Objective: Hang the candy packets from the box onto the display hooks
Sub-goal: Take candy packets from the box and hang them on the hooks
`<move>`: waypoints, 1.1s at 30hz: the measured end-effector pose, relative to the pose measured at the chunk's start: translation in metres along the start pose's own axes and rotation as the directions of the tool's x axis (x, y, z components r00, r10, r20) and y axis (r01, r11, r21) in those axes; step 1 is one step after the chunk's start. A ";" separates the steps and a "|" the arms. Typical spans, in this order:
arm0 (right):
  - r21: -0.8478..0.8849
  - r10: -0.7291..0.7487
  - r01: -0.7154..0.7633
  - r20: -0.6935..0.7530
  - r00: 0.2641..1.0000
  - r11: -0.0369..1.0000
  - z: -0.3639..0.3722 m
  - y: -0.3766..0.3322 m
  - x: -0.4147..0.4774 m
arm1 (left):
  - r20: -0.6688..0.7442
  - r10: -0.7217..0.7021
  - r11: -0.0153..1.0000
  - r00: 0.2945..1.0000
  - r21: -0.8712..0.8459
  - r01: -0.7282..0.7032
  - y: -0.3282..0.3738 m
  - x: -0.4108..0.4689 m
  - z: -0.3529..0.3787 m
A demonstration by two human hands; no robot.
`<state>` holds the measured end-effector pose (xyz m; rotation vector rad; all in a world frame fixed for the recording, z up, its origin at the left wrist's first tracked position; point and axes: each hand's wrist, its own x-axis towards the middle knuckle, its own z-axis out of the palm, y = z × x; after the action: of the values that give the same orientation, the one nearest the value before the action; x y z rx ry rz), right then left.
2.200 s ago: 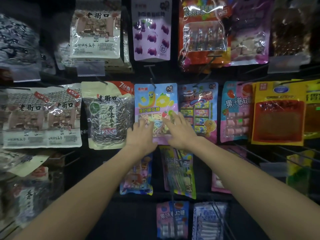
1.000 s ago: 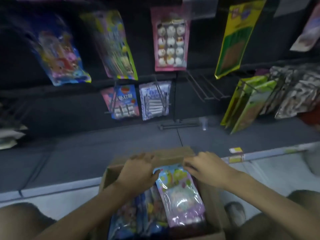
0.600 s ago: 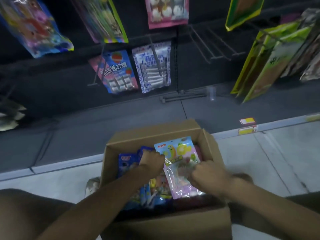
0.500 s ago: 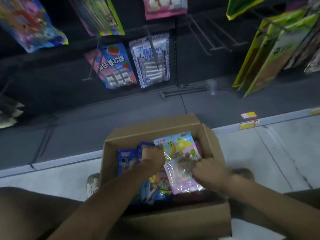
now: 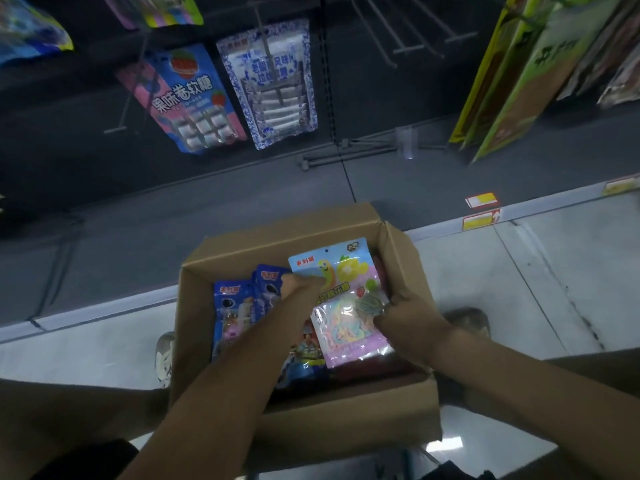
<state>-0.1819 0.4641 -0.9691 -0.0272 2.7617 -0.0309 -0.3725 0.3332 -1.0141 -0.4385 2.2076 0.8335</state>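
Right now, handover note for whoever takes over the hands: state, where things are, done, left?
Left hand: grips the pastel packet at its upper left.
Right hand: grips its right edge.
The packet is inside the cardboard box, beside the blue packets.
Done: a pink-and-blue packet and a white-and-blue packet hang on the display.
Left: lift the pastel packet out and hang it, perhaps on the bare hooks at upper right, then do the rest of the box.
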 end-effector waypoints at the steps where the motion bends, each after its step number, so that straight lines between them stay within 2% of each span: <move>1: 0.007 -0.013 0.013 0.015 1.000 1.000 -0.001 -0.001 0.000 | 0.052 -0.027 0.998 0.998 -0.054 0.030 -0.005 0.001 0.002; 3: -0.026 -0.014 0.015 0.051 0.999 1.000 -0.005 -0.002 0.001 | 0.159 -0.029 0.997 0.987 -0.071 0.041 -0.014 0.005 0.005; 5: -0.057 -0.027 0.032 0.079 0.997 0.998 -0.010 -0.001 -0.001 | 0.189 -0.019 0.998 0.982 -0.061 0.031 -0.033 0.043 0.017; 6: -0.039 -0.037 0.039 0.042 0.998 0.998 -0.014 -0.001 -0.002 | 0.187 -0.009 0.998 0.982 -0.064 0.021 -0.042 0.063 0.024; 9: -0.034 -0.049 0.046 -0.068 0.997 0.998 -0.017 -0.002 -0.005 | 0.286 0.031 0.985 0.958 -0.173 0.020 -0.033 0.001 0.009; 12: -0.006 -0.076 0.076 -0.051 0.996 0.997 -0.014 0.001 -0.004 | 0.350 0.133 0.964 0.927 -0.264 -0.038 -0.030 -0.048 -0.008; 16: -0.058 -0.060 0.070 0.165 0.984 0.996 -0.048 -0.012 -0.009 | 0.351 0.221 0.916 0.910 -0.394 -0.070 -0.032 -0.056 -0.044; 19: 0.012 -0.007 0.005 0.193 0.981 1.000 -0.060 -0.008 -0.005 | 0.302 0.335 0.866 0.892 -0.472 -0.166 -0.032 -0.058 -0.079; 21: 0.046 0.037 -0.045 0.154 0.987 0.998 -0.071 -0.007 -0.001 | 0.237 0.423 0.814 0.875 -0.525 -0.251 -0.031 -0.058 -0.103; 24: 0.215 0.152 -0.170 0.099 0.983 0.962 -0.083 -0.002 0.008 | 0.199 0.486 0.763 0.851 -0.571 -0.303 -0.026 -0.062 -0.139; 26: 0.406 0.219 -0.218 0.043 0.975 0.887 -0.094 -0.005 0.014 | 0.201 0.499 0.760 0.843 -0.569 -0.314 -0.021 -0.064 -0.155; 29: 0.689 0.286 -0.190 -0.026 0.958 0.699 -0.108 -0.016 0.025 | 0.210 0.531 0.749 0.821 -0.570 -0.338 -0.013 -0.070 -0.172; 31: 0.839 0.307 -0.155 -0.015 0.952 0.522 -0.117 -0.024 0.031 | 0.245 0.555 0.757 0.795 -0.545 -0.360 -0.007 -0.076 -0.184; 33: 0.946 0.290 -0.143 0.056 0.955 0.290 -0.125 -0.029 0.036 | 0.307 0.577 0.764 0.756 -0.531 -0.367 -0.003 -0.083 -0.195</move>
<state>-0.2613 0.4370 -0.8654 0.6976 2.3499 -1.6402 -0.4145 0.2034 -0.8515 0.1554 1.6809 1.5664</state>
